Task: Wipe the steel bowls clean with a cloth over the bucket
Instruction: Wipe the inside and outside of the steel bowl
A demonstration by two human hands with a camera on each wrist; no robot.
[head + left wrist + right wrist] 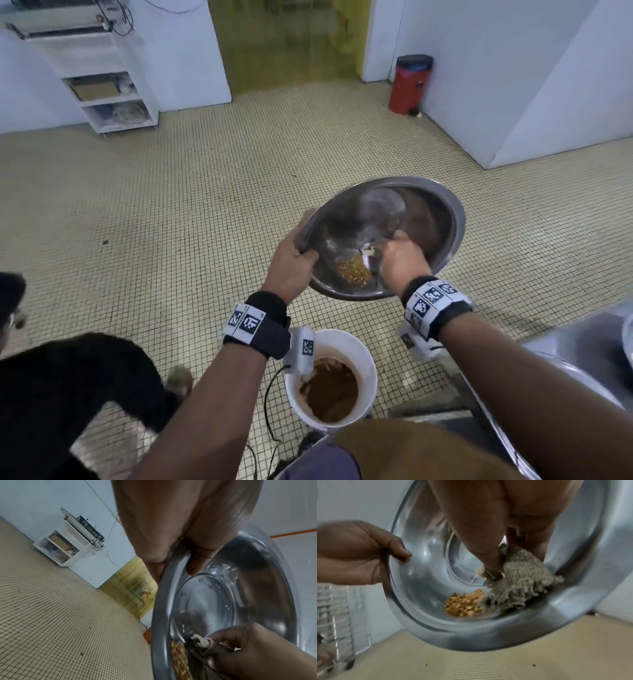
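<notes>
A large steel bowl point(421, 212) point(223, 601) point(423, 568) is tilted toward me in the air, beyond the white bucket point(363, 356). My left hand point(293, 260) point(185, 536) point(359, 553) grips its left rim, thumb inside. My right hand point(399, 257) point(488, 527) point(257, 651) is inside the bowl and holds a grey knitted cloth point(520, 582) point(368, 251) point(202, 641) against the lower wall. A small heap of yellow-brown crumbs point(354, 272) point(465, 603) point(178, 654) lies just left of the cloth near the bowl's low edge.
The bucket holds brown waste point(330, 390) and stands on the tiled floor point(171, 205). A steel counter point(582, 349) is at my right. Another person in black point(68, 394) crouches at lower left. A red bin point(409, 84) and a white shelf unit point(109, 96) stand by the far walls.
</notes>
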